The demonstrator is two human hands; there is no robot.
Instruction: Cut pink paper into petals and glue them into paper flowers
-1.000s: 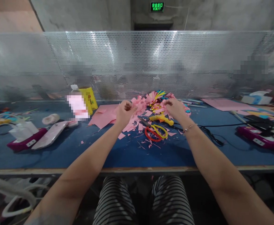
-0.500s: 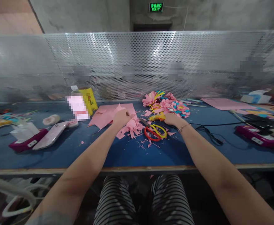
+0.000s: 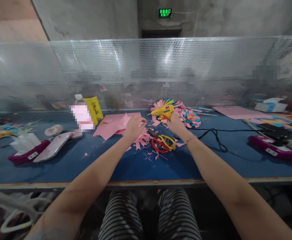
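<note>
My right hand (image 3: 174,120) is wrapped round the handle of a yellow glue gun (image 3: 162,111), raised above the table with its nozzle pointing left. My left hand (image 3: 135,127) is closed in a pinch, facing the nozzle; whatever its fingertips hold is too small to make out. Just below it lies a fringed pink paper piece (image 3: 141,139), partly hidden by the hand. Scissors (image 3: 164,144) with red and yellow handles rest beside it among pink scraps. Behind the glue gun is a pile of layered paper flowers (image 3: 189,117) in pink, blue and yellow.
Pink paper sheets (image 3: 108,125) lie behind my left forearm. A bottle (image 3: 81,115) and a yellow packet (image 3: 96,108) stand further left. A phone (image 3: 52,148) leans on a purple power strip (image 3: 27,153). On the right, a black cord (image 3: 218,141) runs near another power strip (image 3: 273,148).
My right hand has lifted the glue gun up and to the left from beside the scissors. My left hand has shifted slightly right, its fingertips now off the fringed paper.
</note>
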